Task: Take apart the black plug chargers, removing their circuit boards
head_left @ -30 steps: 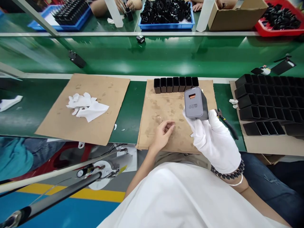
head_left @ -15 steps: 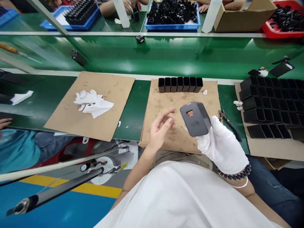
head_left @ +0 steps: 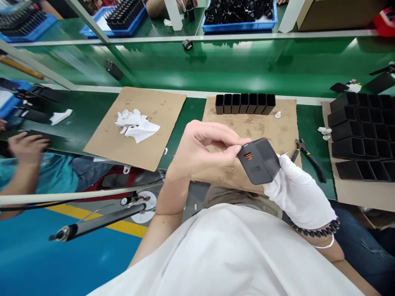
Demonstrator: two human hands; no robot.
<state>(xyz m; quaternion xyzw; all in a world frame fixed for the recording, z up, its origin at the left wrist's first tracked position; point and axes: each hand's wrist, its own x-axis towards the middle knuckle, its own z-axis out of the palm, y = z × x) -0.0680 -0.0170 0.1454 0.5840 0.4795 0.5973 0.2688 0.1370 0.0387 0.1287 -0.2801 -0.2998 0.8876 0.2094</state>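
My right hand [head_left: 298,193], in a white glove, grips a dark grey charger block [head_left: 259,161] with an orange port on its face. It is held above the near edge of a brown cardboard sheet [head_left: 271,127]. My bare left hand [head_left: 203,146] has its fingers pinched together at the charger's upper left corner, touching it. A row of several black rectangular shells [head_left: 245,103] stands at the far edge of that cardboard.
Pliers [head_left: 308,158] lie right of the cardboard. Stacked black shells [head_left: 361,131] fill the right side. Crumpled white cloth [head_left: 135,125] lies on a second cardboard sheet [head_left: 108,139] to the left. Another person's hand [head_left: 27,146] is at far left. Blue trays of black parts [head_left: 239,14] sit beyond the green conveyor belt [head_left: 216,65].
My left hand rose from the cardboard and came to pinch at the charger's corner. My right hand lowered and tilted the charger toward me. The view shifted left.
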